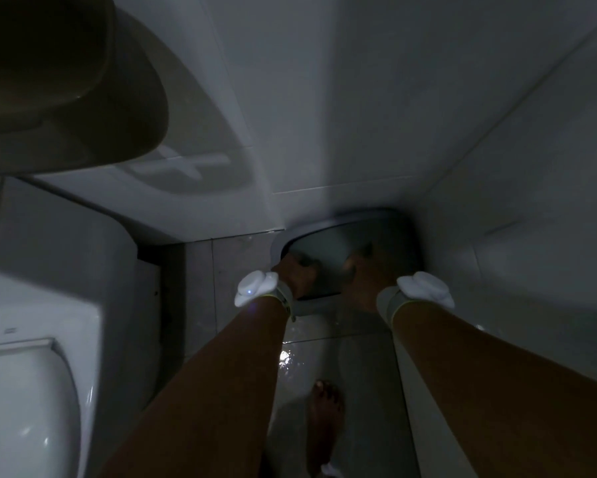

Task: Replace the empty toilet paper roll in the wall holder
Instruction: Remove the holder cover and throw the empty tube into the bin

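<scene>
Both hands reach down into a grey bin in the corner — the left hand [295, 272] at its 9 o'clock rim, the right hand [366, 274] toward 3 o'clock. Dim light hides the fingers, so I cannot tell their grip. No toilet paper roll shows; the bin [407, 232] mouth's long axis runs left-right. The toilet [31, 391] sits at 8 o'clock.
</scene>
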A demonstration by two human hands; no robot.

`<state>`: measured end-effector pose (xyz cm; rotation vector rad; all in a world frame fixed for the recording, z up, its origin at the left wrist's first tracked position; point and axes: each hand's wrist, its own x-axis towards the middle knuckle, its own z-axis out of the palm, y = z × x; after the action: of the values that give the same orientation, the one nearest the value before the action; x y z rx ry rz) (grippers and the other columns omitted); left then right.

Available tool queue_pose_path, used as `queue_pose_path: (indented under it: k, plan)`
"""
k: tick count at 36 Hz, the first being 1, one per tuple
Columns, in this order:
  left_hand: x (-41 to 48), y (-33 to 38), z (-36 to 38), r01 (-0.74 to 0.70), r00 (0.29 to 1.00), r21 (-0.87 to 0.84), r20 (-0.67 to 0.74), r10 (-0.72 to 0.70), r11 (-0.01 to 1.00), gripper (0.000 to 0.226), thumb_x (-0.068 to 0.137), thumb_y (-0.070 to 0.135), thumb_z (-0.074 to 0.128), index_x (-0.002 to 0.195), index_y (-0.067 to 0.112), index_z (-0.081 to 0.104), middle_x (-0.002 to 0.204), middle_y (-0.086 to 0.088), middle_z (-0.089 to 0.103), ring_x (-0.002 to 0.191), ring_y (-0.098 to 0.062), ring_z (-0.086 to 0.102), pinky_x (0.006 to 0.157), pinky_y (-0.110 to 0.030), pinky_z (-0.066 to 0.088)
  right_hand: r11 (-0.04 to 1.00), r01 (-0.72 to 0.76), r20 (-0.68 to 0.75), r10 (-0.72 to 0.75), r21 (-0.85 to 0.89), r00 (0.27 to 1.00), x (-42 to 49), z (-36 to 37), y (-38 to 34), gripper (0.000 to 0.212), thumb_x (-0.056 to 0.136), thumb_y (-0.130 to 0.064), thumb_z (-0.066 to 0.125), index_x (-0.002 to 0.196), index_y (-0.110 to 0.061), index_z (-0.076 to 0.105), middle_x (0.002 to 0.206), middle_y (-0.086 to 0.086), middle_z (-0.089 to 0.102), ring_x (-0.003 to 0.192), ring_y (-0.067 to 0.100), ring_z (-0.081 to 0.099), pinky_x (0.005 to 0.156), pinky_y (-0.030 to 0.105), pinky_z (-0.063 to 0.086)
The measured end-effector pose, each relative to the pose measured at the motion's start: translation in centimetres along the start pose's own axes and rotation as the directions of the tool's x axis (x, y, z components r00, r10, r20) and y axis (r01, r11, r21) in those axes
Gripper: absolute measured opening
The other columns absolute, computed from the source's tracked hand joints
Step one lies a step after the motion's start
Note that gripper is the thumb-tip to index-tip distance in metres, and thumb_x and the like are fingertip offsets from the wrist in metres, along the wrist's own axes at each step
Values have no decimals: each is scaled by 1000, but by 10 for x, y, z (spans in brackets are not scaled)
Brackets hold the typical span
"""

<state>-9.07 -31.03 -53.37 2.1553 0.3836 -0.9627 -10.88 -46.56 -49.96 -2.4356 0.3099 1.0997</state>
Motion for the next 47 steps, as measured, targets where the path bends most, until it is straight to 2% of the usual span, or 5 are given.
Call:
queue_pose_path:
  k: [4, 8, 13, 43, 47]
  plan:
    - [-3, 0, -9, 1, 1000, 10, 12, -1, 1000, 42, 92, 37, 56, 125, 12, 61, 126, -12, 62, 115, -32, 58, 99, -32, 45, 999, 38, -41, -39, -20, 998, 2, -1, -5, 6, 99, -10, 46, 102, -14, 51, 121, 19, 47, 90, 22, 46, 69, 19, 34]
    - [1, -5, -8, 7, 1000, 17, -7, -7, 1000, 54, 81, 53, 56, 117, 14, 64, 120, -12, 65, 103, -31, 64, 92, -43, 53, 992, -37, -70, 46, 119, 996, 3, 3, -7, 48, 93, -16, 53, 138, -3, 42, 142, 20, 45, 126, 32, 47, 100, 30, 38]
    - [-11, 4, -11, 21, 1000, 19, -21, -20, 1000, 42, 92, 36, 54, 123, 8, 60, 121, -17, 63, 108, -35, 62, 94, -41, 51, 987, -102, -30, 107, 125, 994, 2, 0, -11, 60, 94, -16, 54, 147, -1, 30, 143, 21, 41, 129, 34, 45, 97, 24, 37]
    - [-158, 74, -137, 1, 997, -70, -82, -6, 998, 44, 94, 30, 52, 130, 4, 55, 131, -16, 55, 106, -35, 64, 68, -38, 62, 990, 66, -127, -82, -128, 989, -126, -98, -102, 58, 93, -38, 53, 140, -6, 40, 145, 19, 41, 132, 35, 45, 106, 36, 39]
    - [-193, 94, -167, 2, 988, -141, -150, -23, 990, 38, 94, 29, 49, 119, 2, 59, 111, -15, 59, 103, -36, 65, 85, -49, 57, 989, 84, -151, -102, -120, 983, -155, -121, -132, 59, 89, -41, 55, 138, -10, 44, 143, 16, 45, 129, 33, 48, 106, 36, 42]
